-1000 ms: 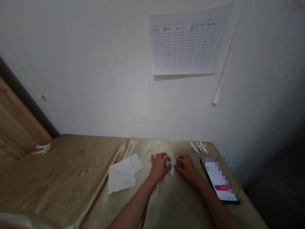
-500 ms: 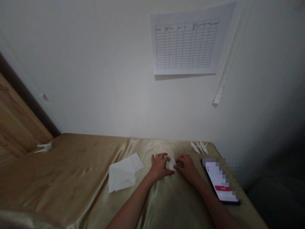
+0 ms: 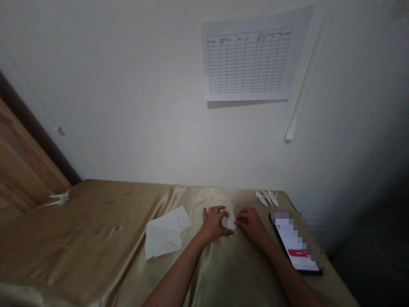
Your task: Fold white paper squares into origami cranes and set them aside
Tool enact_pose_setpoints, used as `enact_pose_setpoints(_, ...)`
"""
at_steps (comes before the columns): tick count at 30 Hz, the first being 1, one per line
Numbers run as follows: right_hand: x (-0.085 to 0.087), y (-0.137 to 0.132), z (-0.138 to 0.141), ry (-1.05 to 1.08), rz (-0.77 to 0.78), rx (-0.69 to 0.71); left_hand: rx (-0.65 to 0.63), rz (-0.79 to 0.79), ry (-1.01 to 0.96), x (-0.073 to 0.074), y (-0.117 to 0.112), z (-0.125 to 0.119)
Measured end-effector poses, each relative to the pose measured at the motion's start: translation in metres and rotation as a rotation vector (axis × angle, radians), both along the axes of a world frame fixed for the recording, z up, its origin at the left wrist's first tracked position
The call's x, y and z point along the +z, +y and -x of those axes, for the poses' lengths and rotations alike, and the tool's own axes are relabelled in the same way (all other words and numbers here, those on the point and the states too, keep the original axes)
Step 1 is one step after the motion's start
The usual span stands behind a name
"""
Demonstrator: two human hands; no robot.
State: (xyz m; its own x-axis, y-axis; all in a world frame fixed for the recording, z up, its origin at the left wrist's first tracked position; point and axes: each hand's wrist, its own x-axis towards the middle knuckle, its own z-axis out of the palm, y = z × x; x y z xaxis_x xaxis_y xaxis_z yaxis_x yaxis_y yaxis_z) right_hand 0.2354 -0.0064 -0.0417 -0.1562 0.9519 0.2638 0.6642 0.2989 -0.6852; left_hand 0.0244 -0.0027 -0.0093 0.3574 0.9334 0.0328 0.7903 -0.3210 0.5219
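A small piece of folded white paper [image 3: 231,220] rests on the cloth between my two hands. My left hand [image 3: 214,224] curves around its left side, index finger near the top and thumb at the lower edge, holding it. With thumb and index finger together, my right hand [image 3: 251,224] pinches the paper's right edge. The finer folds are too small to make out. Left of my hands lies a loose stack of white paper sheets [image 3: 164,234].
Several small folded paper cranes [image 3: 267,198] sit at the back right. A lit phone [image 3: 297,247], partly blurred out, lies by the right edge. White paper scraps [image 3: 59,198] lie far left. A gold satin cloth [image 3: 96,230] covers the table, against a wall with a printed chart [image 3: 249,64].
The folded paper's top looks lower and flatter than before. My right fingertips have shifted slightly to the right along its edge. My left hand stays almost in place.
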Motion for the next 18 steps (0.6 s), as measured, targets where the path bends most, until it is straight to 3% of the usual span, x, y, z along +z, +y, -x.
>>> enact_pose_setpoints(8,0.0012,-0.0029,0.0049,-0.005,-0.052,-0.028,0.002,-0.017,-0.017,-0.0017,-0.0006,-0.0001)
enact_pose_setpoints(18,0.0040,-0.0029,0.0061,0.060,-0.066,0.028,0.141,-0.087,-0.151,-0.0040,0.0005,-0.0076)
